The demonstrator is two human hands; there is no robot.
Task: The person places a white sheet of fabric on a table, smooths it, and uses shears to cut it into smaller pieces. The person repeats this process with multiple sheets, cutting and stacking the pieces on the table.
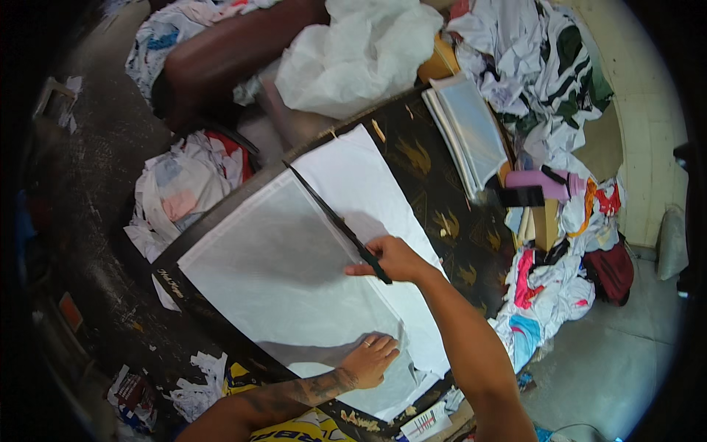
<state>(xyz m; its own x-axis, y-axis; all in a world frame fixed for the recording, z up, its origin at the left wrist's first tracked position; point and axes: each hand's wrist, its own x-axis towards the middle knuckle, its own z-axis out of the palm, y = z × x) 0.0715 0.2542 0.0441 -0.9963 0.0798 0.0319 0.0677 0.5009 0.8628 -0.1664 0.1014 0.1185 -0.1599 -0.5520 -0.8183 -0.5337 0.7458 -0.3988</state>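
Observation:
A large greyish, slightly see-through sheet (265,243) lies over a white sheet (368,173) on a dark, patterned board (471,236). My right hand (398,259) closes round the thicker end of a long, narrow black blade-like tool (324,206); whether it is a knife or scissors I cannot tell. The tool lies slantwise along the grey sheet's right edge, its thin tip pointing far left. Nearer to me, my left hand (372,361) rests flat on the grey sheet's lower right part, fingers stretched out, a ring on one.
Clear plastic-wrapped packs (468,132) lie on the board's far right. Beside them are a pink bottle (541,183) and a cardboard box (546,223). Cloth heaps (545,295) line the right side; a white plastic bag (353,55) sits behind, and crumpled cloth (188,180) lies left.

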